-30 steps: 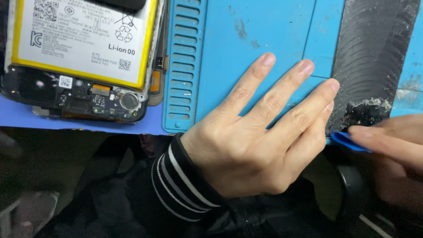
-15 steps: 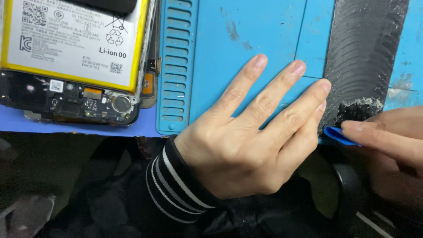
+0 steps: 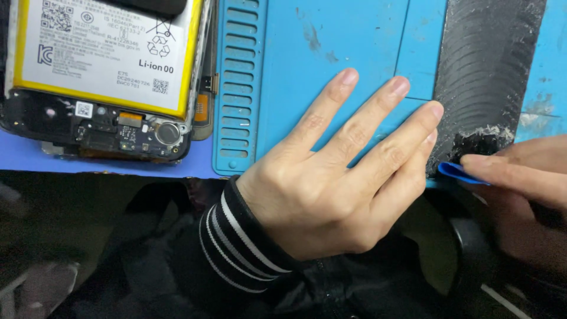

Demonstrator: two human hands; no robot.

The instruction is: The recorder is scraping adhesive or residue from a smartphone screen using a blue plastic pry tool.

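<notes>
We press our left hand (image 3: 331, 183) flat on the blue mat (image 3: 331, 65), fingers spread and grasping nothing, with the ring and little fingertips up against the left edge of the dark panel (image 3: 490, 77) that lies on the mat at the right. Our right hand (image 3: 520, 177) pinches a small blue pick (image 3: 458, 172) between its fingers and holds the tip at the panel's near left corner, close by the left little finger. That near end looks rough, with pale scraps clinging across it, while the rest of the panel shows smooth curved streaks; we judge the scraping well along, with this last patch left. At the upper left an opened phone (image 3: 106, 124) rests partly on the mat's slotted edge, well apart from the hands. Its battery (image 3: 106, 56) carries a white rectangular label with a yellow border, dark print and small square codes; below it sits the dark board with a round metal part.
</notes>
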